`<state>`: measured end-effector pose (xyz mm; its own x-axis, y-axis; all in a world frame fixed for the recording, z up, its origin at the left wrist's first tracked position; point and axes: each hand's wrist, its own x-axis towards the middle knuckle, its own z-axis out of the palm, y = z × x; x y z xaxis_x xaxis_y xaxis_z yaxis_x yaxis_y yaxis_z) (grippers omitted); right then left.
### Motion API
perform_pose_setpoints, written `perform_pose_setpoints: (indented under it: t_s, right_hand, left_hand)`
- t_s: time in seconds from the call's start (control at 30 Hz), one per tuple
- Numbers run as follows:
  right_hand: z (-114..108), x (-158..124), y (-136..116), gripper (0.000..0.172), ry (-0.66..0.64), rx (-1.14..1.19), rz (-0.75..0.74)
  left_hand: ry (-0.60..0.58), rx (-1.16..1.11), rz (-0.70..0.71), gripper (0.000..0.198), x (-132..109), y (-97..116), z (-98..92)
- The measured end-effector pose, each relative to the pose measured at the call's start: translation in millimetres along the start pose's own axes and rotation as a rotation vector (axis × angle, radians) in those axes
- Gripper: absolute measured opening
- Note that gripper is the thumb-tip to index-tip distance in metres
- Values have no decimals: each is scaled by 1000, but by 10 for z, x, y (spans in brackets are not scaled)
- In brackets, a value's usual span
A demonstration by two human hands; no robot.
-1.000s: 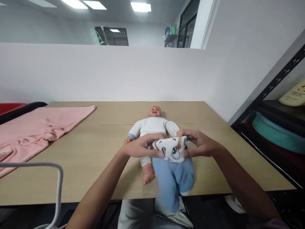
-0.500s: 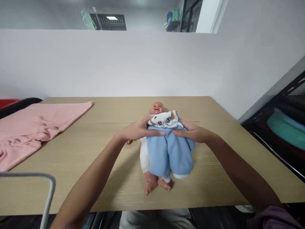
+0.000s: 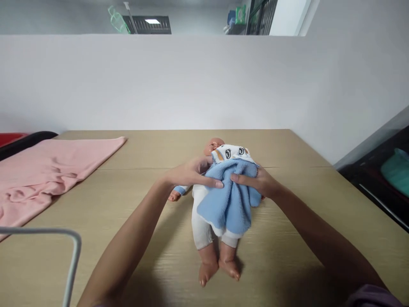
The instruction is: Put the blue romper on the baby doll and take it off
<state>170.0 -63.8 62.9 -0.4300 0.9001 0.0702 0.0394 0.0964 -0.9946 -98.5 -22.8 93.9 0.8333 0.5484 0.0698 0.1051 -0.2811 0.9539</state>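
A baby doll (image 3: 201, 217) in white clothes lies on its back on the table, head toward the wall and bare feet toward me. Over its torso I hold up a small blue fleece garment (image 3: 230, 200) with a white printed band showing cartoon eyes; its exact kind is unclear. My left hand (image 3: 196, 172) grips its left side, thumb in front and fingers behind. On the opposite side my right hand (image 3: 257, 181) grips it the same way. The garment covers the doll's chest and one arm. One doll hand (image 3: 174, 195) with a blue cuff shows at the left.
A pink cloth (image 3: 47, 170) lies spread at the table's left. A grey metal bar (image 3: 74, 260) curves in at the lower left. The wooden table (image 3: 143, 149) meets a white wall at the back. A dark rack (image 3: 377, 175) stands at the right.
The garment's lower part has bunched together and shifted left between my hands. More of the doll's legs and its cuffed arm now shows. The view has moved slightly.
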Motion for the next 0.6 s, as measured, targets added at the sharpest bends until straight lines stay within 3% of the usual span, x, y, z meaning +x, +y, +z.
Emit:
perform_pose_setpoints:
  t_s: [0.13, 0.27, 0.37, 0.47, 0.53, 0.6]
  right_hand:
    - [29, 40, 9, 59, 21, -1, 54]
    - [-44, 84, 14, 50, 26, -97, 65]
    - [-128, 103, 3, 54, -70, -145, 55]
    - [-175, 94, -16, 67, -150, -191, 54]
    - [-174, 76, -19, 68, -97, -206, 70]
    - [-156, 58, -5, 68, 7, -156, 95]
  left_hand:
    - [39, 57, -112, 40, 14, -77, -100]
    - [208, -48, -31, 55, 6, -240, -167]
    - [284, -83, -48, 62, 13, -298, -164]
    - [364, 25, -95, 62, 28, -268, -104]
    - [356, 86, -99, 63, 37, -235, -61]
    - [227, 71, -67, 63, 45, -214, -34]
